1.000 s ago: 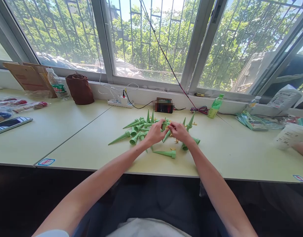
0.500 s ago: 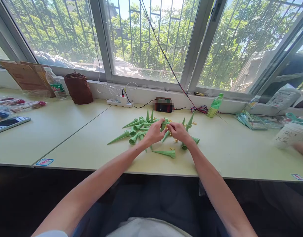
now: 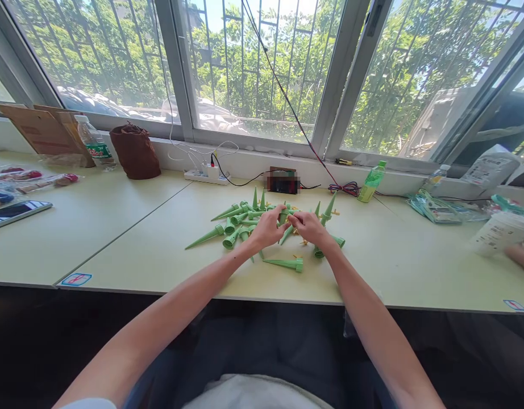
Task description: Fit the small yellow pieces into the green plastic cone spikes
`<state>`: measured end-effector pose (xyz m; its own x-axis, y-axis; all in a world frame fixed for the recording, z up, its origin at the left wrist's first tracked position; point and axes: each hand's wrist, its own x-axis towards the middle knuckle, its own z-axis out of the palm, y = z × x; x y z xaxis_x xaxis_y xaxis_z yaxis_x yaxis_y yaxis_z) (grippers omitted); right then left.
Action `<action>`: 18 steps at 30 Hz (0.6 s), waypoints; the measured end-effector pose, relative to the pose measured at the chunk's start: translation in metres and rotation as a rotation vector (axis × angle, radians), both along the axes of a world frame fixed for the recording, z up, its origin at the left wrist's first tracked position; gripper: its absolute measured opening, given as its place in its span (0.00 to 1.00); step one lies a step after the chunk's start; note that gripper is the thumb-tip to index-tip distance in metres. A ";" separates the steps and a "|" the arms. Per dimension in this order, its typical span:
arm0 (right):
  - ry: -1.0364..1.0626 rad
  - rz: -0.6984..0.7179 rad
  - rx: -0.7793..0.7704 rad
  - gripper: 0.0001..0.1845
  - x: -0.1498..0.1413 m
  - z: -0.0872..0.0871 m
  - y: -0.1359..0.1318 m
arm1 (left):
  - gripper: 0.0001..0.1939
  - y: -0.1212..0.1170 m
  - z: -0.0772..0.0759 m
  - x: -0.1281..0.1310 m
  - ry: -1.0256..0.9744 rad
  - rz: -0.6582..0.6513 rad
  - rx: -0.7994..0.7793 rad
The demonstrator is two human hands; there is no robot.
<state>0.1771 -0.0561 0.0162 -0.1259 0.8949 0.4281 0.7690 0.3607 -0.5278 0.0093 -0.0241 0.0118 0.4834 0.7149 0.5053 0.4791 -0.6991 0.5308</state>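
Observation:
My left hand [image 3: 268, 228] is closed around a green plastic watering spike [image 3: 283, 215], its ribbed head up and partly covered by the fingers. Close against it, my right hand [image 3: 308, 226] pinches at the side of that head, where a bit of a small yellow valve shows at the fingertips. Left of my hands lies a loose pile of similar green spikes [image 3: 206, 237]. One more spike [image 3: 283, 264] lies alone nearer the table edge. Beside my right hand, a spike with a yellow valve [image 3: 329, 209] points upward. Small yellow valves [image 3: 303, 242] are scattered between my wrists.
Behind the pile stands a phone-like device [image 3: 283, 183] with a cable. A power strip [image 3: 206, 176], brown bag [image 3: 135, 152] and green bottle [image 3: 371, 183] line the window side. Far right, another person's hand [image 3: 522, 255] is at a white plastic package [image 3: 503, 232]. A phone [image 3: 19, 214] lies far left.
My hands keep nearly the same hold on the spike. The view has shifted slightly. At far right, the white package by the other person's hand has changed shape and position a little.

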 end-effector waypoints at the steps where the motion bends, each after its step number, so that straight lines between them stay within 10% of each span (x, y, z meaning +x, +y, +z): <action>1: 0.002 -0.003 -0.002 0.21 0.000 0.000 0.000 | 0.22 0.000 0.000 0.000 -0.001 -0.004 -0.005; 18: 0.015 -0.002 -0.027 0.25 0.001 -0.003 0.002 | 0.22 -0.001 0.003 0.000 -0.004 0.008 -0.018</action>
<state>0.1783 -0.0545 0.0133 -0.1179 0.9066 0.4052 0.7612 0.3446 -0.5493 0.0097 -0.0251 0.0149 0.4761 0.7277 0.4938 0.4824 -0.6856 0.5452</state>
